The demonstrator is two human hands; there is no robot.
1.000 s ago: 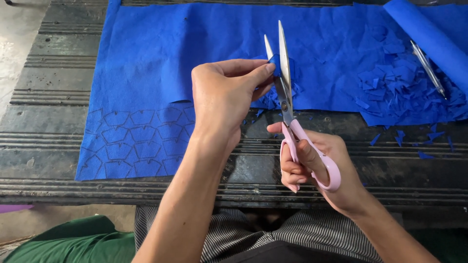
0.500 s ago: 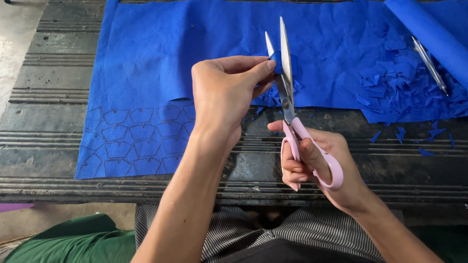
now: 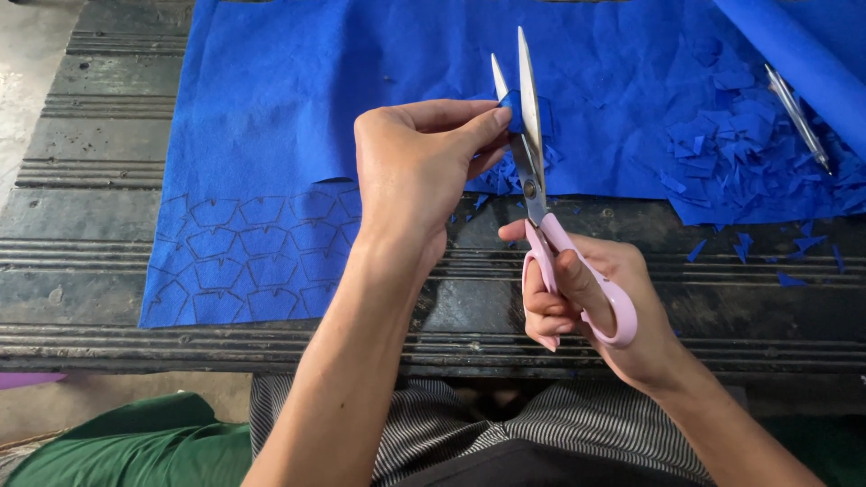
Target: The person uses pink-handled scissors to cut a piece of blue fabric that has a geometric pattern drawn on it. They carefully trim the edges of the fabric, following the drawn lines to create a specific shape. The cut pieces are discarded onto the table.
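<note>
1. Since a second ago, both hands have stayed almost where they were above the table [image 3: 108, 271]; the scissors [image 3: 532, 171] keep the same upright slant, and their blades remain a narrow V around the small blue scrap.

2. Head view: the left hand [image 3: 410, 176] is raised over the blue felt sheet [image 3: 298, 99], thumb and fingertips pinched shut on a small blue felt piece [image 3: 511, 110], which sits between the two steel blades near their upper half.

3. Head view: the right hand [image 3: 595, 302] is curled closed through the pink handles of the scissors, fingers in the larger loop and thumb across the top, blades pointing away from the person and slightly parted.

4. Head view: the felt sheet lies flat across the dark ribbed table, and its near left corner carries a drawn grid of shield-like outlines [image 3: 244, 261].

5. Head view: a heap of blue offcuts [image 3: 731, 153] lies to the right on the sheet, with loose slivers scattered onto the bare table just beside it.

6. Head view: a pen [image 3: 798, 117] rests at the heap's far edge, next to a rolled length of blue felt [image 3: 794, 63] in the upper right corner.

7. Head view: striped fabric [image 3: 577, 433] covers the person's lap below the table edge, with green cloth [image 3: 135, 446] at lower left.
</note>
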